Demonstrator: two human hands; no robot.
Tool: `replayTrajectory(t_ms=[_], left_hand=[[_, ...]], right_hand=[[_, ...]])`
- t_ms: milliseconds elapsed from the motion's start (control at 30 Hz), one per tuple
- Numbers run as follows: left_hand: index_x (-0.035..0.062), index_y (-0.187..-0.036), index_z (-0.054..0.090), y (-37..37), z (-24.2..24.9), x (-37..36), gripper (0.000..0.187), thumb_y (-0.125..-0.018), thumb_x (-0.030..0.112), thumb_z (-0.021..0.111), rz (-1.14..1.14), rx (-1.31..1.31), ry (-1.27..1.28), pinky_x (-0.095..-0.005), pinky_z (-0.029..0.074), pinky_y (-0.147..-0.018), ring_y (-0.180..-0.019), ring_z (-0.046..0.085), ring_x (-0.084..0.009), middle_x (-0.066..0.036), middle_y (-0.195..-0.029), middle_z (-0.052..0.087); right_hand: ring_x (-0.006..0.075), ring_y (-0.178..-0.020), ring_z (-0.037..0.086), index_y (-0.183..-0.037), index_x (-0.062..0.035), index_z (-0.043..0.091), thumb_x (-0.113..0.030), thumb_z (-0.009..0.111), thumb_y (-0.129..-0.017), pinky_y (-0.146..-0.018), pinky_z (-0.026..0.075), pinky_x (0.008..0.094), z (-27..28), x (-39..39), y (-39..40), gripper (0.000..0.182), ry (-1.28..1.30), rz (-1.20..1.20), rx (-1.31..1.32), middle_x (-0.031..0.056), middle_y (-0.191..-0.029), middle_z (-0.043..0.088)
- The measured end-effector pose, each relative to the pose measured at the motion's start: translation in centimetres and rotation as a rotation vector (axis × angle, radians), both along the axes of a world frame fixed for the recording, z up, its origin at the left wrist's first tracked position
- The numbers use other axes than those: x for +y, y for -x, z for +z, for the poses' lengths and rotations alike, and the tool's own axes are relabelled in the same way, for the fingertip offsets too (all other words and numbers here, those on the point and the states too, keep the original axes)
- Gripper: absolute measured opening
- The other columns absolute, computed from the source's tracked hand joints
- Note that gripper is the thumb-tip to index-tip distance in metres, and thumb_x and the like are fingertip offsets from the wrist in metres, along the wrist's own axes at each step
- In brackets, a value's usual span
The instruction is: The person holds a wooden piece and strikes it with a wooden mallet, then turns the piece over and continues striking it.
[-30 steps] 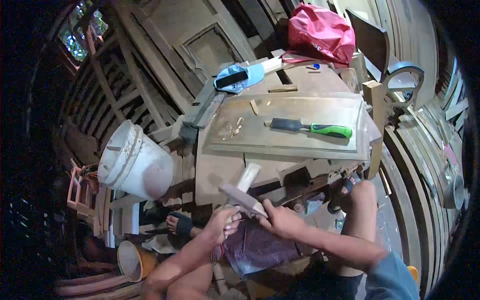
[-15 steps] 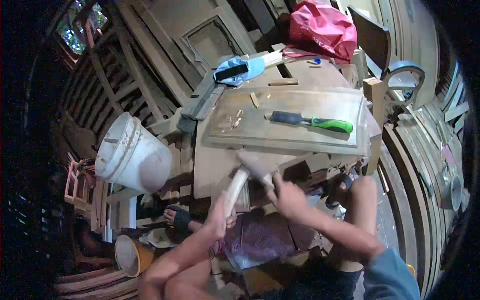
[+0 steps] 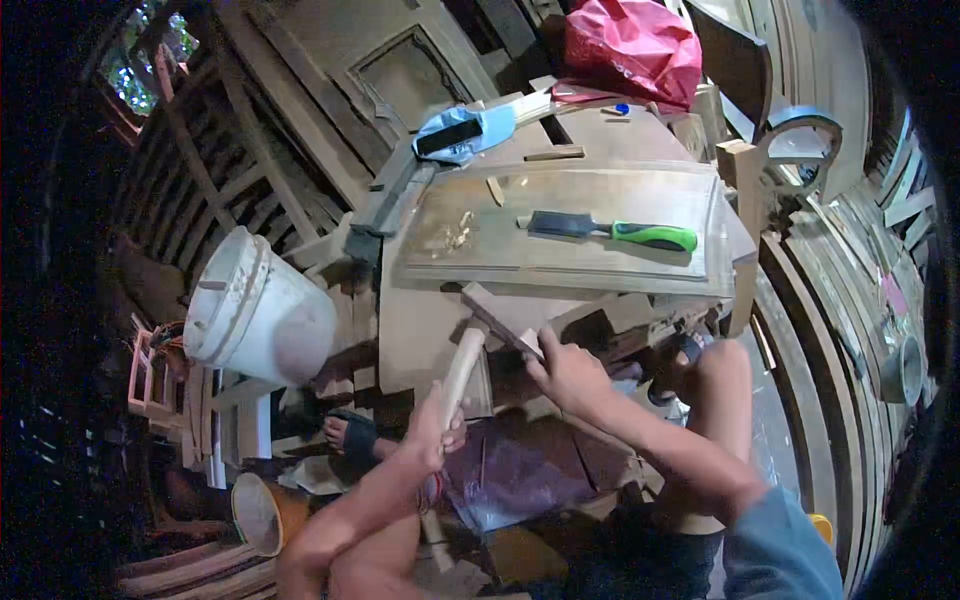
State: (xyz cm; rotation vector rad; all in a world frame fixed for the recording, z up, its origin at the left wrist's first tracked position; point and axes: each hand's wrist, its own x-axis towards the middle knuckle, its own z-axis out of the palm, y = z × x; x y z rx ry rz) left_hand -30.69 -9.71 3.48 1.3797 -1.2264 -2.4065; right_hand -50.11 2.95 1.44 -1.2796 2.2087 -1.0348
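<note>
My left hand (image 3: 434, 428) is wrapped round a pale, rounded wooden stick (image 3: 462, 372), which slants up toward the table edge. My right hand (image 3: 572, 375) is closed on the near end of a long flat brownish bar (image 3: 496, 320), shaped like a file. The bar crosses right at the upper end of the stick; its exact kind I cannot tell. Beyond both hands, a chisel (image 3: 610, 230) with a green and black handle lies on a framed wooden panel (image 3: 480, 258). Curled wood shavings (image 3: 460, 234) and a small wood chip (image 3: 495, 190) rest on the panel too.
A white bucket (image 3: 262, 305) stands left of the worktable (image 3: 410, 345). A blue cloth item (image 3: 465, 135) and a red plastic bag (image 3: 635, 55) sit at the back. A yellow bucket (image 3: 270, 512) is at lower left. Stacked boards (image 3: 820, 290) line the right side.
The flat bar, blurred across the stick's tip before, now shows sharply and edge-on. My right hand has shifted slightly up, and the whole view has moved a little.
</note>
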Motion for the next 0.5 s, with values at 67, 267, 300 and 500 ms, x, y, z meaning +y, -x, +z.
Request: replayTrajectory(t_ms=[67, 267, 300, 500], left_hand=[[0.0028, -0.098, 0.047, 0.2, 0.7, -0.1, 0.051, -0.093, 0.049, 0.027, 0.01, -0.079, 0.042, -0.0251, 0.027, -0.031, -0.032, 0.031, -0.0104, 0.0, -0.053, 0.04], [0.0051, -0.098, 0.048, -0.4, -0.6, 0.1, 0.048, -0.092, 0.049, 0.03, 0.051, -0.079, 0.085, -0.0253, 0.025, -0.028, -0.031, 0.031, -0.0098, 0.0, -0.051, 0.039], [0.005, -0.094, 0.05, 0.1, 0.5, 0.4, 0.048, -0.092, 0.049, 0.031, 0.042, -0.155, 0.216, -0.025, 0.024, -0.027, -0.031, 0.033, -0.01, 0.0, -0.051, 0.04], [0.0038, -0.089, 0.051, 0.3, 0.2, 0.2, 0.052, -0.092, 0.051, 0.029, 0.032, -0.209, 0.382, -0.0251, 0.024, -0.027, -0.03, 0.033, -0.0105, -0.002, -0.048, 0.04]], right_hand=[[0.0445, -0.074, 0.057, -0.106, -0.004, 0.041, -0.033, 0.05, -0.084, -0.069, 0.047, 0.0513, 0.3, 0.6, -1.4, 0.037, -0.039, 0.013, -0.091, 0.0269, -0.078, 0.058], [0.0427, -0.067, 0.058, -0.11, -0.0045, 0.04, -0.037, 0.05, -0.084, -0.061, 0.046, 0.0507, 0.4, 0.1, -0.1, 0.043, -0.011, 0.041, -0.066, 0.0252, -0.072, 0.058], [0.0418, -0.062, 0.058, -0.111, -0.0013, 0.041, -0.036, 0.05, -0.085, -0.057, 0.048, 0.0491, -0.7, 0.0, 0.0, 0.044, 0.051, 0.024, 0.008, 0.0235, -0.068, 0.059], [0.0414, -0.061, 0.059, -0.112, -0.0019, 0.038, -0.033, 0.049, -0.086, -0.054, 0.048, 0.0505, -1.7, 0.9, -1.5, 0.042, 0.042, 0.167, 0.049, 0.0237, -0.064, 0.058]])
